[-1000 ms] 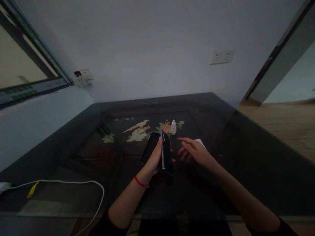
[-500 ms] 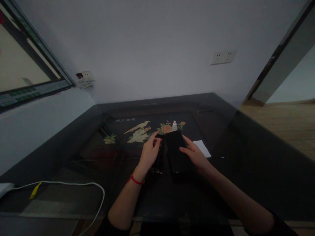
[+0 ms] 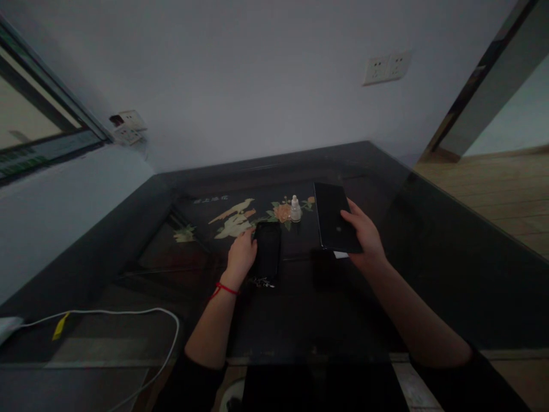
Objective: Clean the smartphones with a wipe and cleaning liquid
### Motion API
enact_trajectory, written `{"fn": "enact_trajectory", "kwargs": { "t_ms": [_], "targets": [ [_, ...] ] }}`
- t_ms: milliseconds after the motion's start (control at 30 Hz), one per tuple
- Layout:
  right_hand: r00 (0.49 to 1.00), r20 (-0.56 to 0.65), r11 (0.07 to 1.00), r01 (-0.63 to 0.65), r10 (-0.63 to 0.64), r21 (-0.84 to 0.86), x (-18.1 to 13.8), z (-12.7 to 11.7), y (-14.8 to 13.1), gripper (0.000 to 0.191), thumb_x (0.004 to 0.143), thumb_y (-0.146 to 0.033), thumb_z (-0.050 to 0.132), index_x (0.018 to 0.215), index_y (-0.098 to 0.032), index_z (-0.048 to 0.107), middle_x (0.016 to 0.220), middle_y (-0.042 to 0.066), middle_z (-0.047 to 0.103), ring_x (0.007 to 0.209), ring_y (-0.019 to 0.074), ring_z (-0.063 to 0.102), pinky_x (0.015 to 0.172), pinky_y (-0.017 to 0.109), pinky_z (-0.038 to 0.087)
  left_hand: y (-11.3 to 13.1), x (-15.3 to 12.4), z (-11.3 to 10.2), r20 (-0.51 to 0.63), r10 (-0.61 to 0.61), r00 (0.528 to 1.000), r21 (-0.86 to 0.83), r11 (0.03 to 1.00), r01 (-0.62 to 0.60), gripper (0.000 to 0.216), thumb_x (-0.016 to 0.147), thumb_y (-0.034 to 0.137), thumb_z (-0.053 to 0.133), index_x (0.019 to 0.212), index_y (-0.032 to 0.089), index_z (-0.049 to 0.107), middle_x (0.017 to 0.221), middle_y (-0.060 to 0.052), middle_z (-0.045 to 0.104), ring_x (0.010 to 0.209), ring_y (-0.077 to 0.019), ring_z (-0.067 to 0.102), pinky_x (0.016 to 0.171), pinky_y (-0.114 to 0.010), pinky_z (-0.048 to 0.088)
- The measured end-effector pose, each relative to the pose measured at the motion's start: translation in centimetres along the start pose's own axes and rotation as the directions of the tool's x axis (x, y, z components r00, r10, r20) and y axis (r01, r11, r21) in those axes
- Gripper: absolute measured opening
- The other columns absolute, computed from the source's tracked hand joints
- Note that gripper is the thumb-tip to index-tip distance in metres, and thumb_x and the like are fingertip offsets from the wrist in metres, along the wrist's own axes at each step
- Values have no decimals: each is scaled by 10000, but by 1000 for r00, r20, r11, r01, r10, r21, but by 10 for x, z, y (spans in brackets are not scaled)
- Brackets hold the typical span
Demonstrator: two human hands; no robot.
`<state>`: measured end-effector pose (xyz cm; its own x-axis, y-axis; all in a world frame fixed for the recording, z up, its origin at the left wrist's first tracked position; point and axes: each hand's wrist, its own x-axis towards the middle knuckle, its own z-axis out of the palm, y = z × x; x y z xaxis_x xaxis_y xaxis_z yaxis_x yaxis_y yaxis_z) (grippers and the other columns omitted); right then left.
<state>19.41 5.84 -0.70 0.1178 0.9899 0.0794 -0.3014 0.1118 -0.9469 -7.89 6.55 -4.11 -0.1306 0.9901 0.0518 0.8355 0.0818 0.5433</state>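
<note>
- Phone [image 3: 331, 214] has swung off to the right since half a second ago, when it was right next to the left hand and partly blocking the little bottle. Now there's a clear gap.
- Right hand [image 3: 365, 234] is gripping that phone by its right edge, thumb over the dark face, slab tilted and looking lifted off the table [image 3: 433, 280].
- White paper [image 3: 341, 254] is mostly hidden behind the phone, just a corner poking out past the lower edge.
- Left hand [image 3: 241, 253] has its fingers curled at the left edge of a black case [image 3: 269, 249]. They're touching, but can't tell if it's a proper grip or just resting there.
- That case sits pretty flat on the table, with some silvery dangly charm [image 3: 262, 282] at its near end, too dim to make out.
- Small white bottle [image 3: 295, 210] stands upright between case and phone, a bit farther back, by the inlaid flower [image 3: 282, 213].
- Red bracelet [image 3: 226, 288] on the left wrist, btw.
</note>
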Motion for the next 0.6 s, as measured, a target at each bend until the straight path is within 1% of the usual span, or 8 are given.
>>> {"fn": "enact_trajectory", "kwargs": {
  "t_ms": [133,200,267,367,433,500,600],
  "targets": [
    [999,-18,999,-47,47,10,-3,6,0,683,764,-334,616,1408,-232,413,1237,80,650,983,277,679,786,441,582,7,3,0,27,-14,1000,-135,991,17,264,822,168,466,1026,132,630,1002,-161,663,1009,-308,605,953,-444,400],
    [999,-10,999,-49,50,10,-6,10,1,693,762,-323,618,1413,-234,398,1223,80,657,973,274,682,770,433,585,11,4,2,45,-26,999,-240,970,36,202,824,182,463,948,153,620,968,-131,661,989,-283,597,954,-429,401],
    [999,10,999,-33,33,-4,-9,14,4,695,765,-318,615,1417,-242,386,1243,81,644,975,269,681,772,428,585,16,2,5,68,-33,997,-366,929,56,157,822,197,470,918,179,593,956,-92,655,965,-246,590,937,-393,417],
    [997,67,999,-33,35,-30,-15,20,11,708,775,-318,611,1431,-231,356,1245,100,640,954,263,686,770,427,586,23,-5,13,135,-40,990,-570,815,110,149,830,230,454,951,205,538,934,-47,645,882,-192,601,838,-329,467],
    [993,99,996,-61,67,-66,-19,24,16,722,779,-321,614,1440,-229,337,1175,101,674,874,249,700,729,416,591,30,-12,19,193,-51,980,-684,709,171,188,846,273,431,1013,220,497,903,-28,641,827,-176,611,762,-306,490],
    [988,127,991,-78,91,-106,-22,26,18,728,779,-314,620,1442,-230,331,1065,85,713,762,225,702,665,394,592,37,-19,23,248,-49,967,-769,597,228,231,844,274,424,1067,234,471,938,-23,648,837,-166,623,752,-292,501],
    [980,186,984,-35,68,-176,-25,27,20,721,800,-303,599,1454,-229,304,945,61,733,671,206,688,603,372,585,49,-27,25,311,-41,949,-841,454,295,307,839,260,431,1146,245,449,1047,-31,655,880,-161,636,784,-295,515]
  ]
}}
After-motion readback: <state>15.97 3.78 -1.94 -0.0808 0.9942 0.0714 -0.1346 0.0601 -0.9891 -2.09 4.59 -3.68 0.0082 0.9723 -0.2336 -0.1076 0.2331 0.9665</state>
